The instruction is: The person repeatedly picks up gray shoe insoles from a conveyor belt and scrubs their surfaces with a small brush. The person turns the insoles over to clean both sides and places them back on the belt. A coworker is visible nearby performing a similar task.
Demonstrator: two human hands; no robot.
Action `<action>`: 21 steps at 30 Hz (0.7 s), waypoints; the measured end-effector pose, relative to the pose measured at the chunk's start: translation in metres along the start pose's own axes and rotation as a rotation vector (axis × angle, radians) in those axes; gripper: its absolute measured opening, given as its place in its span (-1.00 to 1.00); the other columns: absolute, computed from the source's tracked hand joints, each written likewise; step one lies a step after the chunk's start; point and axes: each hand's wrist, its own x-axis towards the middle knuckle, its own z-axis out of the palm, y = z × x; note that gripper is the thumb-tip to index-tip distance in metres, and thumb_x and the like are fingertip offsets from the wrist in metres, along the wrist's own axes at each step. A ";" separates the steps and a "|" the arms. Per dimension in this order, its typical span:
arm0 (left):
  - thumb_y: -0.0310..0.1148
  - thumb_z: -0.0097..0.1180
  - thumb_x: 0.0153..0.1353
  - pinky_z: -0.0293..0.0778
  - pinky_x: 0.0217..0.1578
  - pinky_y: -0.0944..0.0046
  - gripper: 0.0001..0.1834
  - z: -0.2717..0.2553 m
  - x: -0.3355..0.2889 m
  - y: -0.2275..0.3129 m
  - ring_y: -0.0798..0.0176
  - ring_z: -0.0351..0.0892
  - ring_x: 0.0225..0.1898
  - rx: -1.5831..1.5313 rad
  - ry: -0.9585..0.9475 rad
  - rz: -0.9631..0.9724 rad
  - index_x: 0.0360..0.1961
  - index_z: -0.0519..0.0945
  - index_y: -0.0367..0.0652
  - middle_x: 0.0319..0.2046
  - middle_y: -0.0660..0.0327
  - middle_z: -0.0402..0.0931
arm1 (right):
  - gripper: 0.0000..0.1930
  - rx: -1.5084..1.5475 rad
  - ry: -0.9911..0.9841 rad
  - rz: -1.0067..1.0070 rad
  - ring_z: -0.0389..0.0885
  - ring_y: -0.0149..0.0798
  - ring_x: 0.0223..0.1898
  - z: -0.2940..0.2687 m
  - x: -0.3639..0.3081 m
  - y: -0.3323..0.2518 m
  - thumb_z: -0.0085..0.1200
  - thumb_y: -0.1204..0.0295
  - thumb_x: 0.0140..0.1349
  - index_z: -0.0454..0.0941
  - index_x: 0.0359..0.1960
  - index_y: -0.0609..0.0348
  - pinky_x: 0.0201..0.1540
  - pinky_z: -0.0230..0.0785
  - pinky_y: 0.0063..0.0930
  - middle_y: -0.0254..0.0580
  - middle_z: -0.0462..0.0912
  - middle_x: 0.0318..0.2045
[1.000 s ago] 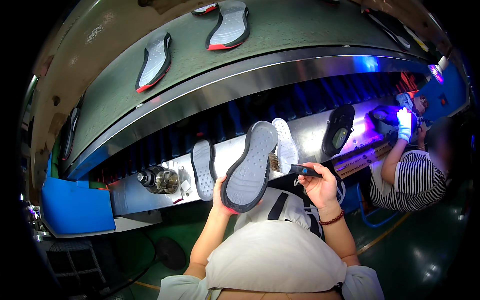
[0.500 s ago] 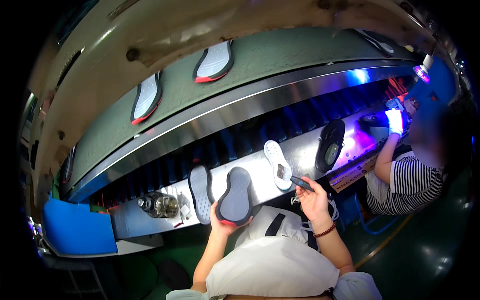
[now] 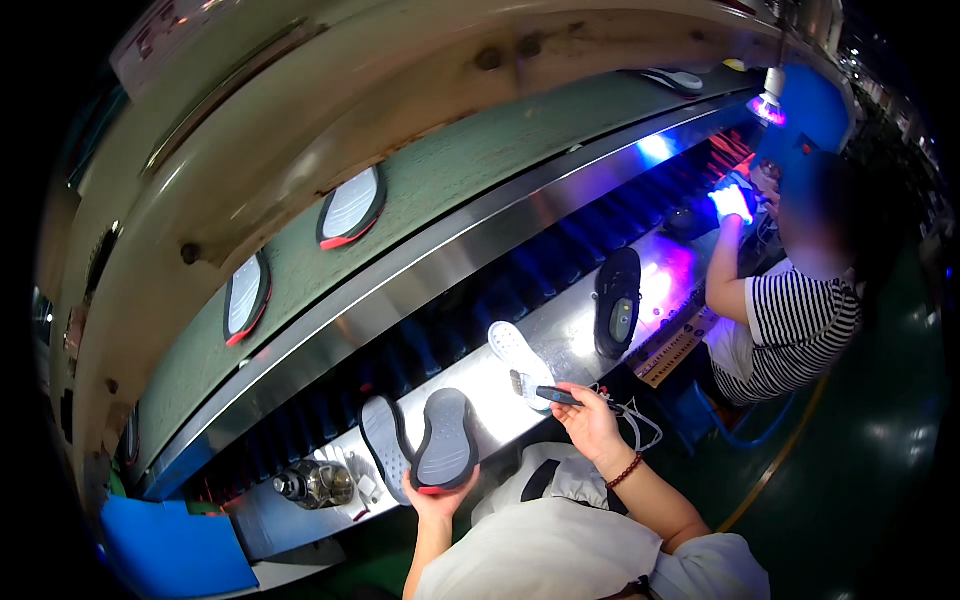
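My left hand grips a grey shoe sole with a black rim and red heel, holding it by the heel end. Just left of it lies another grey sole, dotted with small holes. A black-handled brush is pinched between the fingers of my right hand. Its flat bristles point left and rest on or just over the lower part of a white sole-shaped piece, which lies on the metal bench. Whether the bristles touch it, I cannot tell.
Behind the bench runs a green conveyor belt carrying several soles. A dark bottle stands at the left, near a blue panel. To the right are a black shoe, a lit lamp and a co-worker in a striped shirt.
The whole view has shifted and tilted. Against the white piece, the brush has slid a little toward its lower left edge. My left hand still grips the same sole.
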 end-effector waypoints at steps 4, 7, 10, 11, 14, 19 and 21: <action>0.11 -0.25 -0.11 0.11 -0.11 -0.28 -0.34 0.000 0.005 0.005 -0.10 0.11 0.03 0.158 -0.027 -0.006 0.00 0.22 -0.05 0.02 0.03 0.13 | -0.78 0.022 0.018 -0.048 0.44 -0.29 -0.36 -0.005 0.001 0.000 -0.19 0.45 0.08 0.38 -0.28 0.31 -0.25 0.31 -0.49 -0.10 0.46 -0.35; 0.08 -0.21 -0.12 0.12 -0.13 -0.29 -0.36 0.012 -0.007 0.008 -0.11 0.13 0.02 0.323 -0.223 -0.162 -0.01 0.24 -0.04 0.01 0.03 0.15 | -0.80 0.027 0.075 -0.130 0.44 -0.31 -0.36 -0.015 0.003 0.000 -0.18 0.45 0.09 0.38 -0.27 0.26 -0.25 0.29 -0.50 -0.13 0.47 -0.35; 0.03 -0.17 -0.10 0.17 -0.10 -0.17 -0.36 0.025 -0.008 0.015 -0.10 0.24 -0.05 0.540 -0.358 -0.153 -0.02 0.27 -0.16 -0.03 0.01 0.24 | -0.81 0.054 0.120 -0.218 0.44 -0.32 -0.36 -0.033 0.007 0.001 -0.17 0.44 0.10 0.39 -0.27 0.22 -0.25 0.28 -0.51 -0.17 0.47 -0.35; 0.02 -0.15 -0.10 0.18 -0.09 -0.14 -0.36 0.029 -0.007 0.018 -0.09 0.27 -0.07 0.601 -0.402 -0.134 -0.03 0.27 -0.19 -0.03 0.01 0.25 | -0.81 0.065 0.133 -0.227 0.44 -0.32 -0.36 -0.038 0.007 0.000 -0.17 0.44 0.10 0.39 -0.27 0.22 -0.25 0.28 -0.51 -0.18 0.47 -0.35; -0.05 -0.04 -0.12 0.30 -0.17 0.10 -0.44 0.051 -0.008 0.022 0.02 0.37 -0.18 0.675 -0.385 -0.011 -0.14 0.39 -0.24 -0.19 0.02 0.41 | -0.81 0.093 0.176 -0.256 0.44 -0.31 -0.36 -0.045 0.000 -0.007 -0.16 0.44 0.10 0.39 -0.27 0.21 -0.25 0.28 -0.51 -0.19 0.47 -0.37; -0.04 -0.04 -0.10 0.34 -0.20 0.25 -0.46 0.128 -0.007 0.005 0.12 0.44 -0.28 0.727 -0.641 0.129 -0.18 0.42 -0.26 -0.23 0.10 0.44 | -0.81 0.139 0.187 -0.280 0.44 -0.32 -0.38 -0.057 -0.007 -0.015 -0.16 0.43 0.10 0.39 -0.26 0.21 -0.24 0.29 -0.51 -0.19 0.47 -0.37; 0.02 -0.14 -0.04 0.29 -0.15 0.12 -0.42 0.184 -0.016 -0.036 0.07 0.39 -0.20 0.715 -0.768 0.116 -0.10 0.36 -0.23 -0.14 0.08 0.37 | -0.80 0.142 0.199 -0.305 0.44 -0.33 -0.38 -0.064 -0.009 -0.019 -0.16 0.43 0.10 0.38 -0.26 0.21 -0.24 0.29 -0.51 -0.19 0.47 -0.37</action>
